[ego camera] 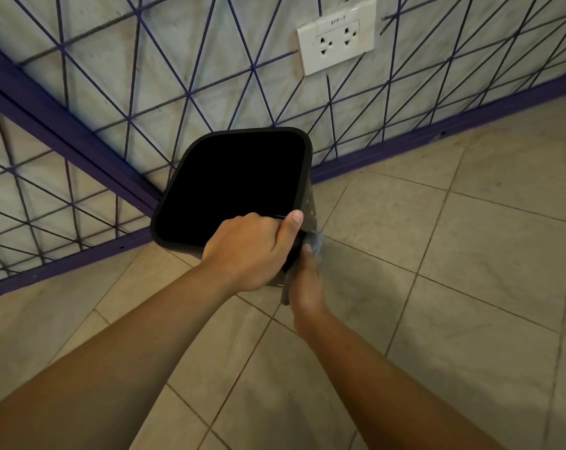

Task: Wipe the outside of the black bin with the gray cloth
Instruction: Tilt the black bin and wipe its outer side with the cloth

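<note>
The black bin [310,203] stands in a floor corner, seen from above with its dark inside showing. My left hand [251,250] grips its near rim, the thumb pointing up along the right corner. My right hand [306,280] sits lower on the bin's near right side, holding the gray cloth [315,240] against the outer wall. Only small bits of the cloth show above and below the hand; most of it is hidden.
Two walls with a purple line pattern and purple skirting [437,131] meet behind the bin. A white double socket [337,37] is on the right wall. Beige floor tiles [437,271] stretch to the right and toward me.
</note>
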Tool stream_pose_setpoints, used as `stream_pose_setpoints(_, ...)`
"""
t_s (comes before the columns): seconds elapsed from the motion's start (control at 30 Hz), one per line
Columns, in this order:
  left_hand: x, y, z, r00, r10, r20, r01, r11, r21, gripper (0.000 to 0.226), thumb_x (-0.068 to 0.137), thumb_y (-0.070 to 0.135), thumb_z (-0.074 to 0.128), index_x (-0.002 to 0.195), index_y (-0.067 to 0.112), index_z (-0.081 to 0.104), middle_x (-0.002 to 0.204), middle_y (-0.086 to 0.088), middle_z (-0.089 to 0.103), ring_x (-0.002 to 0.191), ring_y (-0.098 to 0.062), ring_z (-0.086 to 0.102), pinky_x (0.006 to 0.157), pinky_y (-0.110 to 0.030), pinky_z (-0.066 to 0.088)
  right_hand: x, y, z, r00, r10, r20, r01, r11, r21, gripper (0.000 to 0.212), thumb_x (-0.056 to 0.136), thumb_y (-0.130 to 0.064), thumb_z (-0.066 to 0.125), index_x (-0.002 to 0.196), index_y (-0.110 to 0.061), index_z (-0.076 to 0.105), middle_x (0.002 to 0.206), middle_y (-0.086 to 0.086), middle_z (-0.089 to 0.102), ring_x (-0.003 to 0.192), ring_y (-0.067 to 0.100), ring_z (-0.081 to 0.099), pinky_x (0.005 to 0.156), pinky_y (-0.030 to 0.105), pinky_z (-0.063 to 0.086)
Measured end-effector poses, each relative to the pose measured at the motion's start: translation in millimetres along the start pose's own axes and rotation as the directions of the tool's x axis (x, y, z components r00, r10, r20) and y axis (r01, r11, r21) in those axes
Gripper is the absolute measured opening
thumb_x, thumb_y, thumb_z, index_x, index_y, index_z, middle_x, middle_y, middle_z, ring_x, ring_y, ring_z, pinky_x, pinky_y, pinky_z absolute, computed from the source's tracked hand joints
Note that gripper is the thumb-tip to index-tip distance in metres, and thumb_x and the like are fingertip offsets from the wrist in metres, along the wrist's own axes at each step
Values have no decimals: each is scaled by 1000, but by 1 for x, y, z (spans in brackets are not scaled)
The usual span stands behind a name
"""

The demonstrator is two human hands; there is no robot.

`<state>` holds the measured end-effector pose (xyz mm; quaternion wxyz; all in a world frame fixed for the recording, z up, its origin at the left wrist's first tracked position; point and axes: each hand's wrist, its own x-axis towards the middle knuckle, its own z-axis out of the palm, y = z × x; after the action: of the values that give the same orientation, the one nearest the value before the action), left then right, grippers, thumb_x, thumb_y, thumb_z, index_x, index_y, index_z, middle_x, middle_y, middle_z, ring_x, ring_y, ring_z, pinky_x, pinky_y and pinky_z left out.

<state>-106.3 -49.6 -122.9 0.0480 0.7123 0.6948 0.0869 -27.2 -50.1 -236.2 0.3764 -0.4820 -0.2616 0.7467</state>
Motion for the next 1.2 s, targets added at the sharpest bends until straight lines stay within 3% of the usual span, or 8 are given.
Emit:
stream_pose_setpoints(0.03,0,0,0,1000,-1,2,1,1000,-2,68,96,60,7,54,25,47,44,3,48,41,-9,49,47,-29,34,5,-2,-1,999,46,-17,-46,998,36,51,108,-42,25,147,-15,42,139,7,57,110,13,57,71,13,51)
stream_pose_setpoints(0.23,0,4,-2,1000,6,4,-6,1000,1,62,96,57,10,53,26,43,44,4,45,40,-7,46,45,-26,26,37,-19,-11,977,213,-6,-208,961,183,61,103,-57,30,147,-16,45,137,17,59,122,31,59,100,44,51)
stream_pose_setpoints(0.43,1,3,-1,999,32,1,-32,998,45,63,96,60,10,57,28,48,49,4,54,46,-9,54,48,-30,42,33,-3,-11,990,139,15,-140,983,121,53,106,-49,30,143,-16,49,126,5,64,103,12,62,75,24,47)
stream_pose_setpoints(0.6,2,3,-1,1000,28,3,-28,998,55,62,95,60,9,54,28,43,47,5,50,45,-10,51,47,-30,36,33,-7,-9,997,74,22,-75,996,53,50,106,-46,31,144,-18,49,125,2,66,105,7,63,69,14,52)
stream_pose_setpoints(0.73,0,4,-2,1000,7,-11,-7,999,35,61,97,57,9,53,27,40,46,4,47,44,-8,49,45,-27,28,33,1,-12,998,65,19,-66,996,57,52,107,-48,26,149,-21,40,139,8,57,120,18,58,79,23,49)
stream_pose_setpoints(0.97,-1,6,-3,1000,4,-15,-3,1000,27,59,101,49,12,56,26,42,46,3,46,40,-8,45,45,-24,26,27,7,-13,998,43,46,-46,997,57,53,107,-47,25,153,-21,35,145,8,51,117,15,54,78,20,44)
stream_pose_setpoints(1.13,0,5,-5,1000,2,-6,-2,1000,16,58,102,47,13,55,26,40,46,3,46,41,-8,46,45,-26,27,24,13,-8,1000,-7,27,6,999,32,49,107,-44,27,150,-24,38,134,-3,57,115,4,56,81,14,48)
stream_pose_setpoints(1.2,-1,6,-5,1000,4,-6,-4,1000,22,59,102,47,13,53,26,38,44,4,44,38,-8,43,45,-24,25,27,15,-11,1000,26,16,-27,997,67,52,107,-46,26,152,-22,36,144,6,52,125,15,52,85,21,45)
